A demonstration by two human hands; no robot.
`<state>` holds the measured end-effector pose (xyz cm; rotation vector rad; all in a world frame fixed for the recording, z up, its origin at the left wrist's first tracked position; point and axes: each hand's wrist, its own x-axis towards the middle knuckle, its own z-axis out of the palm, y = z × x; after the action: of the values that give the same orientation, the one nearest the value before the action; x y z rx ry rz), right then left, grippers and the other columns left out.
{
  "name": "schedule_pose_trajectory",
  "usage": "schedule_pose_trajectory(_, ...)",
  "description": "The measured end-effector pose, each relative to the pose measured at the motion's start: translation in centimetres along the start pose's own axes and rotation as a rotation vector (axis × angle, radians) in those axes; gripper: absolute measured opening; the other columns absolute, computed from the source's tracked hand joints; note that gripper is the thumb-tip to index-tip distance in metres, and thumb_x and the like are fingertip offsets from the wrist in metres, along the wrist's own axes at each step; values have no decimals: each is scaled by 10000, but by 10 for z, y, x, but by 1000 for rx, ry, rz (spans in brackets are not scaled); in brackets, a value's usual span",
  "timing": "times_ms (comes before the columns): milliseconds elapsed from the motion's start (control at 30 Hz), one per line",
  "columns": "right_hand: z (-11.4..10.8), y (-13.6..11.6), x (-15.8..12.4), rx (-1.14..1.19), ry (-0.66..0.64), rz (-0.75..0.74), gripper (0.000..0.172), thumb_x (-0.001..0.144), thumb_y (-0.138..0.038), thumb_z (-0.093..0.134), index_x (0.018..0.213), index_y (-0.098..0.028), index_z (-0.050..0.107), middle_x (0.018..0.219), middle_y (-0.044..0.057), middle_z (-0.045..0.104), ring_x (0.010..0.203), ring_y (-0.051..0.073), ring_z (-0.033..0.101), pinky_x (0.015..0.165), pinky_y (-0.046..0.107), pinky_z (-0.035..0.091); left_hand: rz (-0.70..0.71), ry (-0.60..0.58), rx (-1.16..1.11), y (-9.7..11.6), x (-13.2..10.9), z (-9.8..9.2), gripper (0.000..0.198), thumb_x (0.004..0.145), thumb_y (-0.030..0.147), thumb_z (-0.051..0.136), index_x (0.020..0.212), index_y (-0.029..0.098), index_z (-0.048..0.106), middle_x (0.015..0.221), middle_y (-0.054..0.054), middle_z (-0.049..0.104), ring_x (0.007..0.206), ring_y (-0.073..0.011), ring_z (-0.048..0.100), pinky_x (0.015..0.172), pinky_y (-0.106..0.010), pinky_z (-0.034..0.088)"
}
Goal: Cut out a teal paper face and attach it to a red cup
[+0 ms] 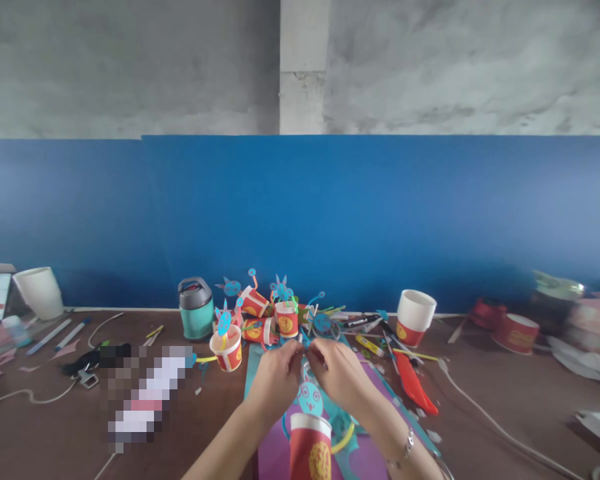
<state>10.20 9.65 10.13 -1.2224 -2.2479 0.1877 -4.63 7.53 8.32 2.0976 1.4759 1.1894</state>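
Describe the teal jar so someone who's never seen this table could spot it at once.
Follow the blue backdrop down to the brown table. Left of the heap of decorated red paper cups stands the teal insulated jar. Alone among them it is teal, with a grey lid and carry handle.

A single camera, worn on the person's head, looks forward and slightly down across the desk (480,413) toward its far edge, where a blue backdrop (380,213) stands below a grey wall (130,67). It sits close to the near edge, where the left hand (275,377) and right hand (337,373) reach in and meet low at centre.
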Motion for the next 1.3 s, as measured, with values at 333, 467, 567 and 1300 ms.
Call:
schedule_pose_trajectory(333, -6, -1, 1, 9, -39, -4, 148, 740, -95, 477, 638, -178, 546, 591, -4, 572, 543, 117, 478, 509, 216, 246, -27, -45, -67, -3, 0, 2, 224, 836, 134, 392, 789, 194, 603, 605, 1, 600, 557, -142, 563, 522, -213, 342)
schedule_pose_trajectory(467, -12, 2, 4, -1, -65, 78, 150, 758, -133, 480, 661, -191, 579, 619, -1, 622, 560, 117, 517, 513, 211, 261, -130, -78, -248, -8, 3, 4, 179, 799, 140, 414, 800, 183, 588, 554, 22, 565, 480, -124, 526, 466, -199, 340)
schedule_pose_trajectory(567, -15, 11, 6, -130, -134, 209, 231, 804, -176, 443, 642, -184, 606, 636, 41, 660, 591, 154, 576, 512, 239, 261, -152, -79, -257, -11, 4, 3, 158, 790, 145, 418, 819, 181, 569, 548, 27, 565, 474, -129, 538, 463, -203, 340)
schedule_pose_trajectory(1300, -2, 2, 5, 93, -39, -2, 151, 727, -93, 552, 781, -198, 646, 811, 35, 688, 836, 198, 614, 715, 253, 386, -121, -85, -40, -7, 3, 4, 159, 715, 66, 465, 737, 181, 572, 558, 20, 578, 525, -124, 548, 499, -211, 312)
